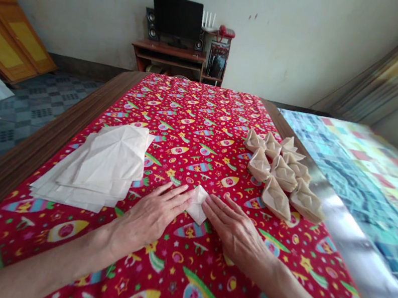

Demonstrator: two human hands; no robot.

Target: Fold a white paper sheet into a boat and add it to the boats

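A small folded piece of white paper (197, 206) lies on the red patterned cloth (186, 131). My left hand (158, 211) rests flat, its fingertips on the paper's left edge. From the other side my right hand (234, 226) touches the right edge, fingers stretched out. To the left is a stack of creased white paper sheets (111, 157). Several folded paper boat-like shapes (282, 173) stand grouped at the right of the cloth.
Beyond the table's far end, a monitor (177, 17) and a red telephone (226, 32) stand on a desk (169, 51). A wooden cabinet (10, 33) is at the far left. Along the right lies a surface with a checked cloth (363, 171).
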